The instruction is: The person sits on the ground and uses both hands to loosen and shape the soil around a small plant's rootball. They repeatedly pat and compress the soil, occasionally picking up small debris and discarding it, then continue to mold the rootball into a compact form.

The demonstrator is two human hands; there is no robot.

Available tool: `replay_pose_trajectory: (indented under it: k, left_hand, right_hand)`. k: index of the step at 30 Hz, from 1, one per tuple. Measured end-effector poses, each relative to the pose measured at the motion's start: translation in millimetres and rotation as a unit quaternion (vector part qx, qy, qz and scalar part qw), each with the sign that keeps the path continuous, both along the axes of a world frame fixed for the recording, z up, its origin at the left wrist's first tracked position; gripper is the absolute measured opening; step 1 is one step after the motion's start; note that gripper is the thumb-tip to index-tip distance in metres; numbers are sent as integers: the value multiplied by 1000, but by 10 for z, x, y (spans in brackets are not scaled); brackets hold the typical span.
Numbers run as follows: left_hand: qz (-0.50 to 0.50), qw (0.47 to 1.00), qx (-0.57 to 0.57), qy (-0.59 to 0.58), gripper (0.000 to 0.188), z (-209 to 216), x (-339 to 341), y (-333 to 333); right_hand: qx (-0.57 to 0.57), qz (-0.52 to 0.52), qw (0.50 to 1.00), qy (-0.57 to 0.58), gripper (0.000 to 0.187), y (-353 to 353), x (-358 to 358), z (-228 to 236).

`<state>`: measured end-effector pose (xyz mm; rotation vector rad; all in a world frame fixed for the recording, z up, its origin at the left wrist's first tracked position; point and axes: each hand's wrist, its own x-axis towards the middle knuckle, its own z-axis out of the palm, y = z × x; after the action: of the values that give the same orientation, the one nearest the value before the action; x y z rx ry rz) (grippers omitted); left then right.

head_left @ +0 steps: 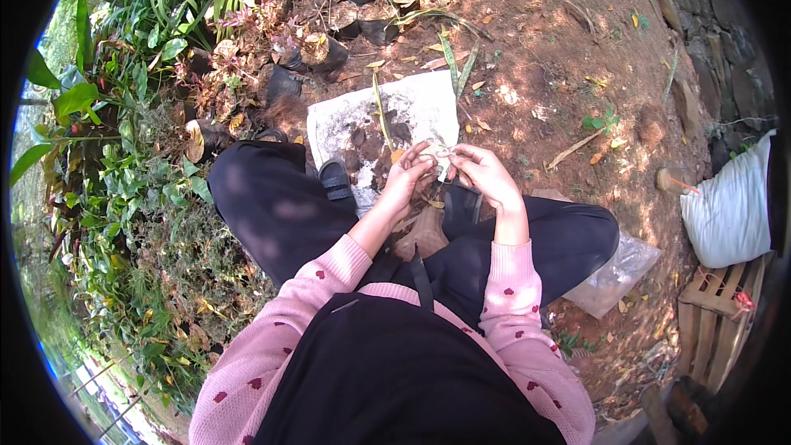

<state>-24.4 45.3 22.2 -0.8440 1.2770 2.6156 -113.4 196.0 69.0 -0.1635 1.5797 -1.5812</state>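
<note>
A small pale, crumpled thing (440, 160) sits between my two hands, over the near right part of a white sheet; its kind is too small to tell. My left hand (409, 175) has its fingers curled at its left side. From the right, my right hand (486, 174) pinches it with thumb and fingers. The white sheet (329, 119) lies on the ground in front of me, with dark soil (368, 142) spread on it. Across the soil rests a long, narrow green-yellow leaf (381, 111).
Dark plant bags (379, 30) with soil and dry leaves stand at the far left, beside dense green plants (156, 222). On the right are a clear plastic bag (614, 276), a full white sack (725, 210) and a wooden crate (715, 313). A stone wall (725, 49) borders the far right.
</note>
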Motion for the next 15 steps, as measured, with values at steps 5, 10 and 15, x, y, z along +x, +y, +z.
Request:
replay_pose_trajectory:
  k: [5,10,15]
  left_hand:
    - [10,998,-59,-35,36,-69,-48,-8]
    - [109,982,-155,-11,31,-195,-108,-10]
    - [210,966,-143,-54,27,-505,-37,-213]
  right_hand:
    - [-59,-77,995,2,19,358,-160,-69]
    - [-122,-368,919,-72,14,483,-329,15]
    - [-174,-393,902,36,17,851,-863,291]
